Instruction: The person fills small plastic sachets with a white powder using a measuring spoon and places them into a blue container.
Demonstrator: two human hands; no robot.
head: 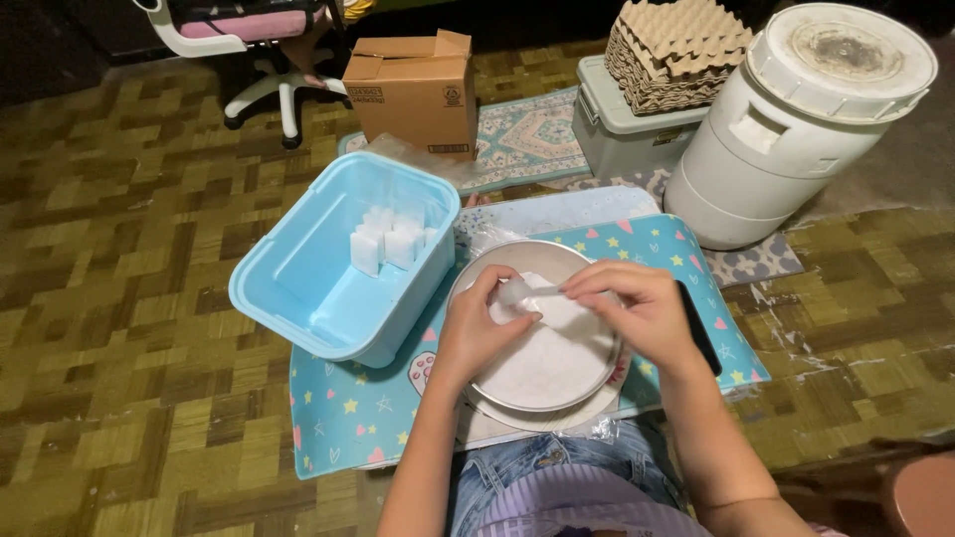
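Both hands, left [476,328] and right [642,310], are pinching a small white packet [519,291] at centre frame; fingers are hiding its shape.

One cardboard box [413,88] stands on the floor at the top centre of the view, behind the light blue plastic tub [343,261]. It is brown and roughly cubic, with its top flaps partly open. A small white rectangular label [365,93] sits on its left face near the upper edge. Dark printed symbols [453,96] mark its front face. No signs or screens are visible.
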